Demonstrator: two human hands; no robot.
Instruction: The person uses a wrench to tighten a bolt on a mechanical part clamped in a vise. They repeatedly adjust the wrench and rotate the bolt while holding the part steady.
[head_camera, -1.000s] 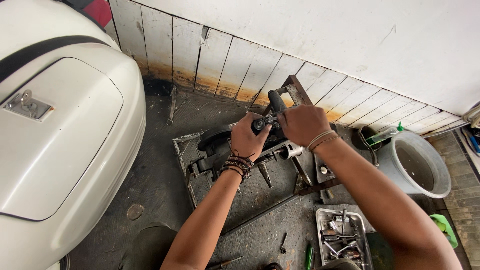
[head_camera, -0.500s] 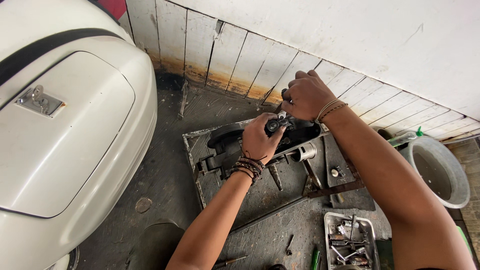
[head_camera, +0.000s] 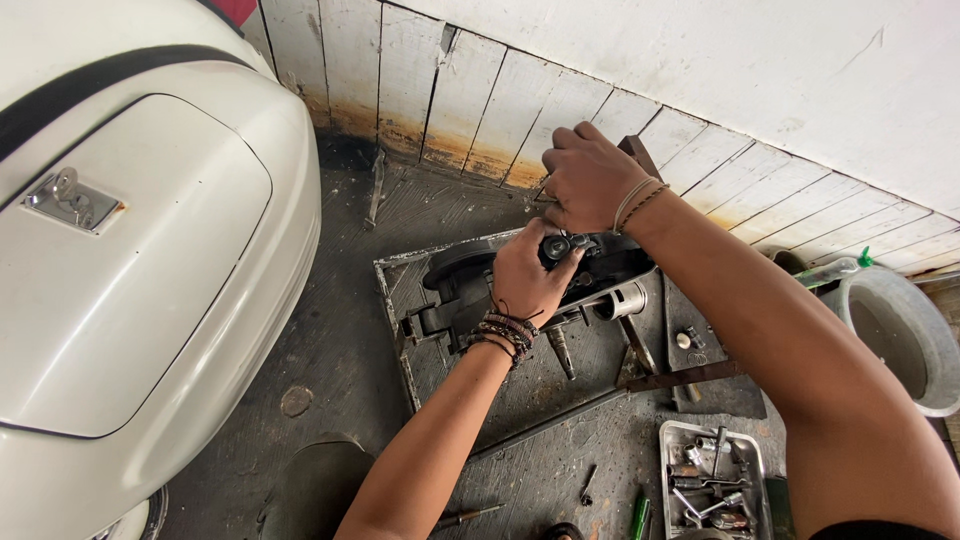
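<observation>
My left hand (head_camera: 527, 272), with braided bracelets on the wrist, is closed around a small black part (head_camera: 557, 246) on top of a dark engine casing (head_camera: 470, 280). My right hand (head_camera: 585, 180) is just above it, fingers curled at the same spot; what it holds is hidden. The casing lies in a shallow metal tray (head_camera: 400, 330) on the dirty floor. A silver piston (head_camera: 627, 300) sticks out beside the casing, below my right forearm.
A white scooter body (head_camera: 130, 270) with a key lock fills the left side. A worn wooden plank wall (head_camera: 450, 100) runs behind. A grey bucket (head_camera: 900, 330) stands at right. A small metal tray of bolts and tools (head_camera: 712, 480) sits at bottom right; a rusty bar (head_camera: 690, 378) crosses the floor.
Both hands have stayed on the part atop the casing. My right hand has lifted slightly above the left. The view has shifted and come closer.
</observation>
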